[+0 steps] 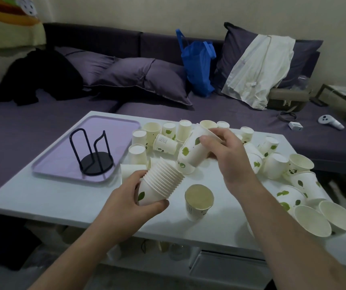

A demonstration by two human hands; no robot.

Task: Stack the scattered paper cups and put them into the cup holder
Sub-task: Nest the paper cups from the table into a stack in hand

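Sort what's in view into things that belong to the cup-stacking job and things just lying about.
Job: nested cup stack in left hand; cup in right hand; loose cups; black cup holder.

Lying about: blue bag, white shirt, controller, purple pillows.

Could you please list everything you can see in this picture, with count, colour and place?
stack of nested cups: one, white with green leaves, held over the table's near middle
short cup stack: one, white with green leaves, tilted, mid-table
loose paper cups: many, white and green, scattered across the table's right half
cup holder: one, black wire, no cups in it, on the tray
tray: one, lilac, table's left
table: one, white
sofa: one, purple, behind the table
bag: one, blue, on the sofa
left hand: grips the nested stack
right hand: holds the short stack
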